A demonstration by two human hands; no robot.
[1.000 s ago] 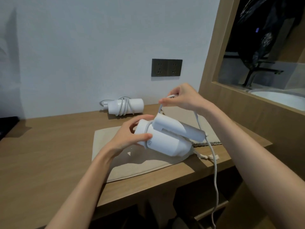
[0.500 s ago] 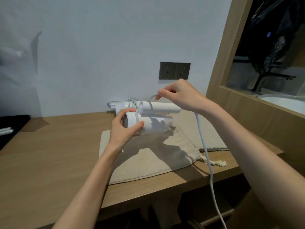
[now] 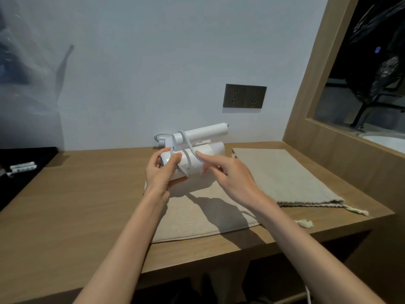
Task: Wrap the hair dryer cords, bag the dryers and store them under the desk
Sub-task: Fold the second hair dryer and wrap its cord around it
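Hair dryer is held just above the bag on the surface, left hand gripping its body, right hand pinching the cord. Wrapping is underway; next, another loop pulled snug.

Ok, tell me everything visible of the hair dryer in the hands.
The hair dryer is white, smooth plastic by the look: a thick round body with a slimmer handle folded alongside, above it. Small print on the body is unreadable. It lies sideways in the air above a beige cloth bag on the desk. The left hand grips its left end; a pale cord loops over handle and body, and the right hand holds that cord at its fingertips.
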